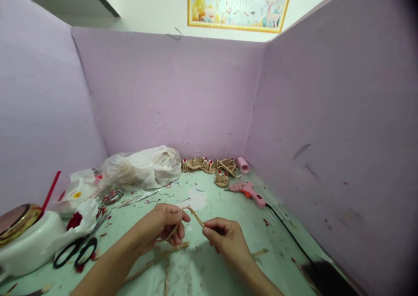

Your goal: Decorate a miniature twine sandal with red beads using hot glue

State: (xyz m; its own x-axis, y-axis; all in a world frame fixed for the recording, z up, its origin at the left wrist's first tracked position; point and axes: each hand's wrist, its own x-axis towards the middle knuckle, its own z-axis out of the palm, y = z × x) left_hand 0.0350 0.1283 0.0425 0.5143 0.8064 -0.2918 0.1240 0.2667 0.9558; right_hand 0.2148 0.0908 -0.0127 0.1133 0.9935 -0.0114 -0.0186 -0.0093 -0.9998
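Observation:
A twisted straw-coloured cord arches between my two hands above the green tabletop. My left hand pinches it near the top of the bend, and a length of it runs down across the fingers. On the other side, my right hand grips the cord between thumb and fingertips. More pieces of the same cord lie on the table below my left hand. Another short cord end shows past my right wrist; where it leads is hidden.
A pink glue gun lies at right, its black cable trailing forward. Woven straw pieces with red and white beads and a pink spool sit at the back. Scissors, a white container and plastic bags occupy the left. Lilac panels surround the table.

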